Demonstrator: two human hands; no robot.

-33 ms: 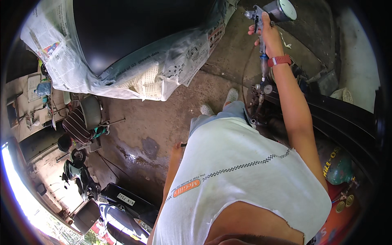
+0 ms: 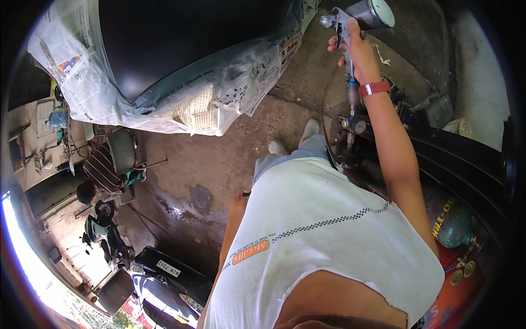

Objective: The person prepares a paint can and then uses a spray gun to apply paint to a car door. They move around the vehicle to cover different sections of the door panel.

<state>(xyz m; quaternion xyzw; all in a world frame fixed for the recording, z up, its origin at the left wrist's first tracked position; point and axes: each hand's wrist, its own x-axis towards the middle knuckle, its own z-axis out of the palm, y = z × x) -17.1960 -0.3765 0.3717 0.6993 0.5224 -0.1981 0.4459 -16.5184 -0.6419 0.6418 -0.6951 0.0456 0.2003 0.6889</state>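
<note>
Grasping the spray gun (image 2: pixel 343 23) by its handle, the right hand (image 2: pixel 362 55) is at upper right; the left hand (image 2: pixel 238 203), near centre, has a grip I cannot tell.

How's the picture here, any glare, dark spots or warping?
In the head view, daylight blows out the opening at lower left; the same view shows a soft bright spot on the black panel and a glint on the floor; its fisheye corners go black; the spray gun looks fairly clear, without strong blur.
</note>
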